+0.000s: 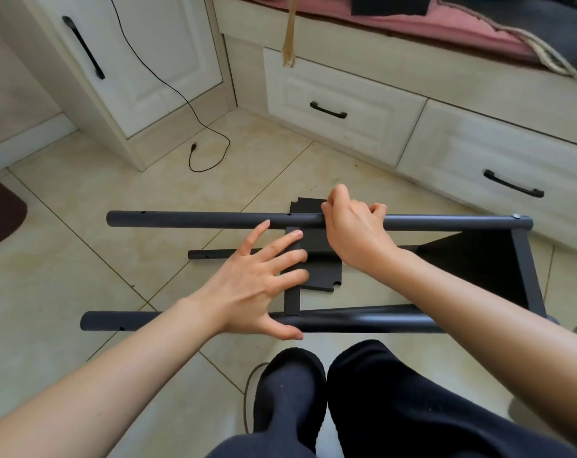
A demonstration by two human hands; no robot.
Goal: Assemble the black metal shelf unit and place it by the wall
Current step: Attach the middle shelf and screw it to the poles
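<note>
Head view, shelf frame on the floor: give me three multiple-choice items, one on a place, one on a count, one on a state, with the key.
1. Where is the right hand?
A. on the far pole
B. on a drawer handle
C. on the cable

2. How many white drawers with black handles show at the right?
A. none
B. two
C. five

3. How are the left hand's fingers?
A. clenched in a fist
B. spread out straight
C. curled round the cable

Key:
1 A, its fingers wrap the far pole.
2 B, one drawer sits beside another drawer.
3 B, the left hand lies open over the cross bar and the near pole.
</note>
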